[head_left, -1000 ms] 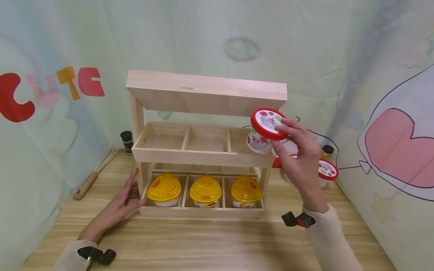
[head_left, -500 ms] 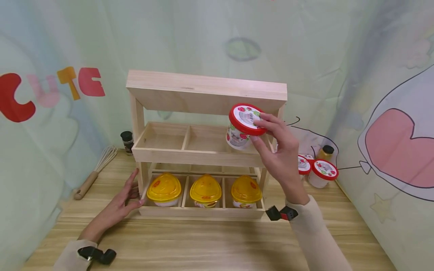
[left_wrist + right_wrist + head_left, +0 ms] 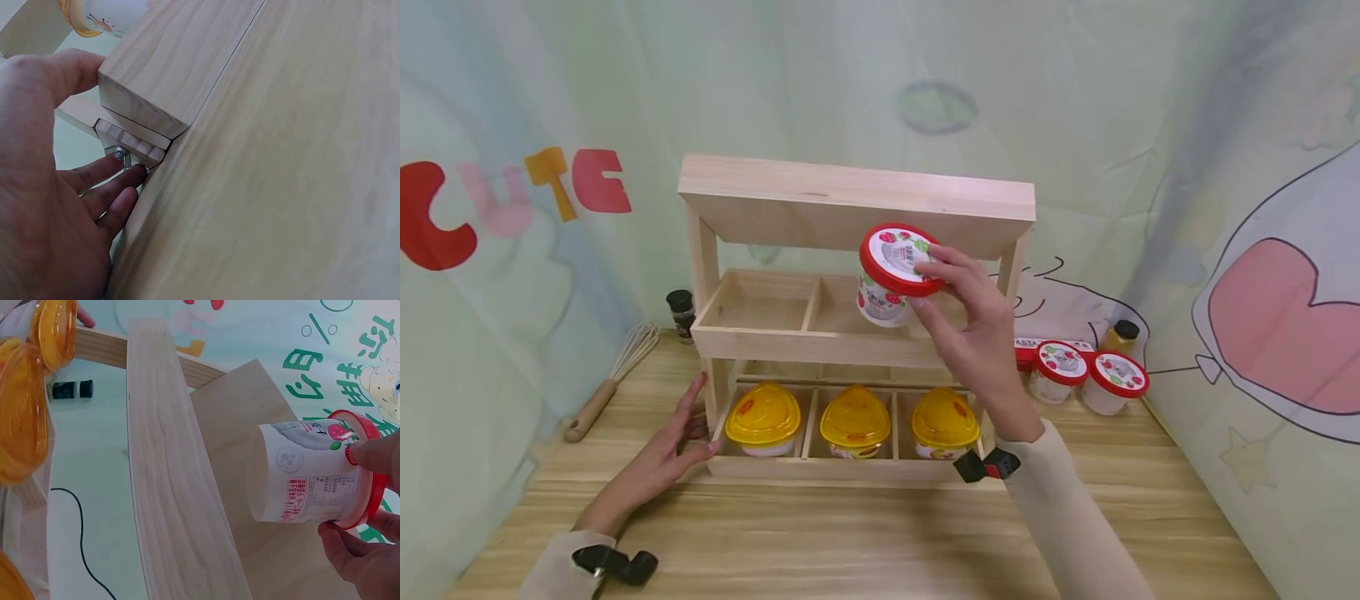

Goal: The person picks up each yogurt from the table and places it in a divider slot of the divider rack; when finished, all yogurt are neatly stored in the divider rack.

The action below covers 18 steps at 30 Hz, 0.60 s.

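Head view down over rack (image 3: 850, 346); wrist views close against it

A white cup (image 3: 887, 287) has a red-rimmed lid printed with strawberries. Three yellow-lidded tubs (image 3: 854, 419) sit in a pale wooden rack (image 3: 850, 200). The tabletop (image 3: 850, 533) is light wood grain.

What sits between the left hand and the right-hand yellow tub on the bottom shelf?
In the head view, between the left hand and the right yellow tub: the rack's left post, then two more yellow tubs.
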Motion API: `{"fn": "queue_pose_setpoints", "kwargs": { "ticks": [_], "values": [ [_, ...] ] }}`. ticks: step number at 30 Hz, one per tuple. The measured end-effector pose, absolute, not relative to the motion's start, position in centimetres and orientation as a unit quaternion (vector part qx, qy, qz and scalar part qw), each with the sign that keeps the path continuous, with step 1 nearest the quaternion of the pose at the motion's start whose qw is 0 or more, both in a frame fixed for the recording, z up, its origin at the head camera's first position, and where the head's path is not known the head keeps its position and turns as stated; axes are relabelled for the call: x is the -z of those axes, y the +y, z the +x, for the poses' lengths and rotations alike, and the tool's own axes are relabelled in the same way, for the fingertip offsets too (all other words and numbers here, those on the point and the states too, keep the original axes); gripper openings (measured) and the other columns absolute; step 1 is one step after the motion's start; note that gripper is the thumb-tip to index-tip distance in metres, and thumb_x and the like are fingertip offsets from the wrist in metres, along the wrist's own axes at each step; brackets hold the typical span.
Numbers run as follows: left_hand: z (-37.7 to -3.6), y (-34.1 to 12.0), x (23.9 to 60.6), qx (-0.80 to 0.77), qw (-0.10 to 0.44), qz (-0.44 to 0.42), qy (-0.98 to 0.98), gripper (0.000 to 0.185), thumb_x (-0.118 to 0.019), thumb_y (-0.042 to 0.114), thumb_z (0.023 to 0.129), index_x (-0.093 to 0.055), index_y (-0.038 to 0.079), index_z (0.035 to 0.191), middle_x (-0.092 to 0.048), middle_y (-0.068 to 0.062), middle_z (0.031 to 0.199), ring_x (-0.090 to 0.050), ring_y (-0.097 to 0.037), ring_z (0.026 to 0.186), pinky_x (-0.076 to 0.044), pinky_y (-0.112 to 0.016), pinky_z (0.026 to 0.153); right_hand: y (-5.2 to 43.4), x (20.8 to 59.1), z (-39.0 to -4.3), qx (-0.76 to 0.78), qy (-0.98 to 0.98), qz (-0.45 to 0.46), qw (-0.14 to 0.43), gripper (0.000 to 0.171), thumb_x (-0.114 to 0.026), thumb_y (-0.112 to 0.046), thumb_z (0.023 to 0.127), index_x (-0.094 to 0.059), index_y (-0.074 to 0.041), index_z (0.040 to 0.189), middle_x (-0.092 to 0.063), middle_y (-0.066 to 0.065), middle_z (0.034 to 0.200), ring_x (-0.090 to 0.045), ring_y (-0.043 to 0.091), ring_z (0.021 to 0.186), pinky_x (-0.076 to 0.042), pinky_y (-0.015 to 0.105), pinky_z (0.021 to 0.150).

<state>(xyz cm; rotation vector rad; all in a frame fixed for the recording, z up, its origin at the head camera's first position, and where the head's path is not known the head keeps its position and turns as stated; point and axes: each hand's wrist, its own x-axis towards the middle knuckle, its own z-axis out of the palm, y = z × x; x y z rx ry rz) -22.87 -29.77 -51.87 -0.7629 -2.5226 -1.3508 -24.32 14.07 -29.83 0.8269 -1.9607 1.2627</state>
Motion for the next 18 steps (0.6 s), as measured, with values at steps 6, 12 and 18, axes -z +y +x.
{"fn": "queue_pose_setpoints", "kwargs": {
  "ticks": [6,12,18],
  "values": [
    [-22.9,-29.9,51.9,0.453,0.093,-0.257,-0.849,0.11,-0.073,-0.002,0.095,0.0,0.018,0.175,-0.053,-0.044,0.144,-0.056,0.015,0.119,-0.049,-0.009,0.096,12.2,29.8,-24.8,-0.471,-0.749,0.331,0.327,0.037,-0.076,-0.01,0.099,-0.071,-0.007,0.136,-0.061,0.009,0.154,-0.059,0.021,0.143,-0.058,0.037,0.109],
    [-22.8,-29.8,51.9,0.461,0.093,-0.261,-0.843,0.11,-0.073,-0.003,0.094,0.0,0.017,0.174,-0.053,-0.044,0.143,-0.057,0.014,0.119,-0.049,-0.009,0.097,10.3,29.8,-25.4,-0.475,-0.736,0.359,0.321,0.035,-0.077,-0.009,0.099,-0.072,-0.005,0.134,-0.062,0.013,0.152,-0.06,0.023,0.141,-0.061,0.048,0.105],
    [-22.8,-29.8,51.8,0.458,0.09,-0.26,-0.845,0.111,-0.073,-0.002,0.095,0.001,0.018,0.175,-0.054,-0.042,0.144,-0.057,0.014,0.12,-0.049,-0.009,0.097,8.3,29.6,-25.8,-0.47,-0.739,0.37,0.311,0.034,-0.076,-0.01,0.099,-0.072,-0.005,0.133,-0.063,0.013,0.151,-0.061,0.024,0.139,-0.061,0.04,0.105]
  ]
}}
